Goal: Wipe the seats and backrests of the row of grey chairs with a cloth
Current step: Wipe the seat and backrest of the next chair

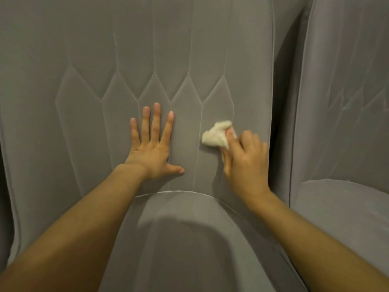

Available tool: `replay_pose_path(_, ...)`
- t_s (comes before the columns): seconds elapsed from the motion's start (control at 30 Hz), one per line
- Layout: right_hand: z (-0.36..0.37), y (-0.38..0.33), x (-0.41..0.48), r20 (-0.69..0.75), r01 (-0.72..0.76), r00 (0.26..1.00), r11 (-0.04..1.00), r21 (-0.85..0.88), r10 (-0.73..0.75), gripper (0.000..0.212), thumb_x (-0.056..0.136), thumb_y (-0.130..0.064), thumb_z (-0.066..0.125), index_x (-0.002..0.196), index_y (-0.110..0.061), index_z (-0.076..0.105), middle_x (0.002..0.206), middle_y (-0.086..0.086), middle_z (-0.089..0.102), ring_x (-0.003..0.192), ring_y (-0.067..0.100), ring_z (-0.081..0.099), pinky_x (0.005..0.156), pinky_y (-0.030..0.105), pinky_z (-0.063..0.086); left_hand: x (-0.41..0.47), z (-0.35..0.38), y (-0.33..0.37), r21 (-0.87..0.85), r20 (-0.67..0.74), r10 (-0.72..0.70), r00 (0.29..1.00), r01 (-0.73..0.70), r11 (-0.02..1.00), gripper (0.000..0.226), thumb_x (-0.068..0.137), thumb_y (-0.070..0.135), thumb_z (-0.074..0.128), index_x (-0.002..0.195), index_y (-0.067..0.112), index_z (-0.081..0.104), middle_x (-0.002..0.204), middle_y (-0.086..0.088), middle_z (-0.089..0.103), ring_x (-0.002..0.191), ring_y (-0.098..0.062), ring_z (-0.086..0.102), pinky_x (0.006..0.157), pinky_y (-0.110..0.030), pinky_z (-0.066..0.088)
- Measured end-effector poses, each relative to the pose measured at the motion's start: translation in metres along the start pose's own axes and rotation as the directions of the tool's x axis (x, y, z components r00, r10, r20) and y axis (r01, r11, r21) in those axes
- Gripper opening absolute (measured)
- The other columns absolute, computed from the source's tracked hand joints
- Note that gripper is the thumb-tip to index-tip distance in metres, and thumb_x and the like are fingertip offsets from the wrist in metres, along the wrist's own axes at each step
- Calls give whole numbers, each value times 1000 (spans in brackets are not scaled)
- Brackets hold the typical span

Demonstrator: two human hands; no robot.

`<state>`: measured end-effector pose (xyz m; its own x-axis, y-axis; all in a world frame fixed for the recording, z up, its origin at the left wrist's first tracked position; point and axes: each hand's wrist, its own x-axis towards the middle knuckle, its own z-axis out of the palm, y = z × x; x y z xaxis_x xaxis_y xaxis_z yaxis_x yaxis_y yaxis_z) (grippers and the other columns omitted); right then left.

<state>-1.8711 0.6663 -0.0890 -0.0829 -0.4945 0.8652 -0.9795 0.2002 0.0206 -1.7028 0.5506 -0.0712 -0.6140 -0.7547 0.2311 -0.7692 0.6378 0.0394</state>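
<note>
1. Left hand is pressing flat on the grey quilted backrest, fingers spread wide.
2. Right hand is gripping a crumpled cream cloth, fingers curled round it, holding it against the backrest's right side, above the seat.
3. A neighbouring grey chair is sitting just beside, right.

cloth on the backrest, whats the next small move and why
Probably sweep the cloth leftward across the backrest. The right hand grips it near the backrest's right edge, and the left hand lies flat beside it, so that hand would have to lift clear.
</note>
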Motion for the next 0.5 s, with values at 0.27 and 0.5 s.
replay_pose_path(0.27, -15, 1, 16, -39, -111, 992, 985, 134, 117, 34, 87, -9, 60, 118, 4, 58, 89, 25, 54, 77, 36, 51, 66, 41, 41, -4, -3, -6, 54, 56, 21, 998, -25, 998, 142, 61, 81, 60, 106, 28, -64, 112, -4, -70, 104, -23, -65, 80, -39, -48)
replay_pose_path(0.5, -5, 11, -8, -6, 62, 998, 994, -95, -63, 39, 73, -2, 68, 111, 7, 62, 77, 22, 56, 63, 33, 52, 54, 34, 38, -10, 8, -4, 38, 10, 34, 999, -35, 999, 142, 62, 79, 61, 113, 27, -61, 117, -5, -68, 108, -24, -64, 82, -38, -48)
